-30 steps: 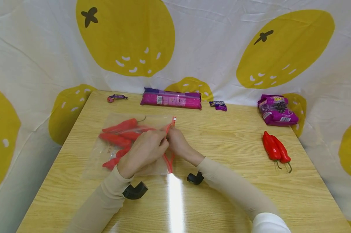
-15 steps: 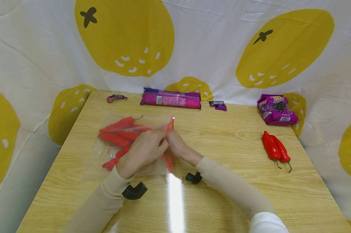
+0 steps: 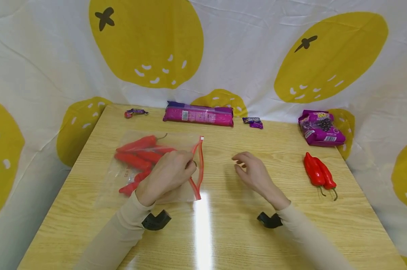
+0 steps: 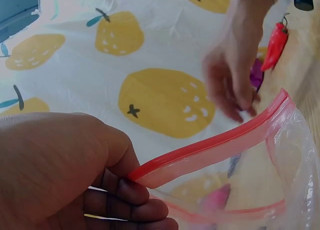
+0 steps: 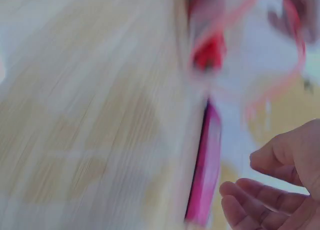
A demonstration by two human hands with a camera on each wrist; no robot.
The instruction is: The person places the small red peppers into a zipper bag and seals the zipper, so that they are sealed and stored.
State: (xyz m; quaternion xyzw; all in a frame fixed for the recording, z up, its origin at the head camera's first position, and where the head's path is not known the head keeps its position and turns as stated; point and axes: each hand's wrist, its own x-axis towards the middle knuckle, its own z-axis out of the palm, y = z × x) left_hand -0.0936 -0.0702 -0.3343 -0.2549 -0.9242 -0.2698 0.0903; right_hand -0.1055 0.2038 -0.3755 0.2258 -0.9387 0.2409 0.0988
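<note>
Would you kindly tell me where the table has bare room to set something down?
The table is bare between the right hand and the two loose red peppers, and between the beige sleeves at the near side. It is crowded at left, where the left hand pinches the clear zip bag of other red peppers.

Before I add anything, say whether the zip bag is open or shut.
The zip bag is open: its red zip edges stand apart, the left hand pinching one.

Saw a long pink packet (image 3: 198, 114) lying flat on a wooden table (image 3: 244, 243); left of the packet, noticed wrapped sweets (image 3: 138, 111); just right of it, purple candies (image 3: 256, 126); farther right, a grape-printed bag (image 3: 321, 129); behind the packet, a fruit-patterned cloth (image 3: 237, 45).
</note>
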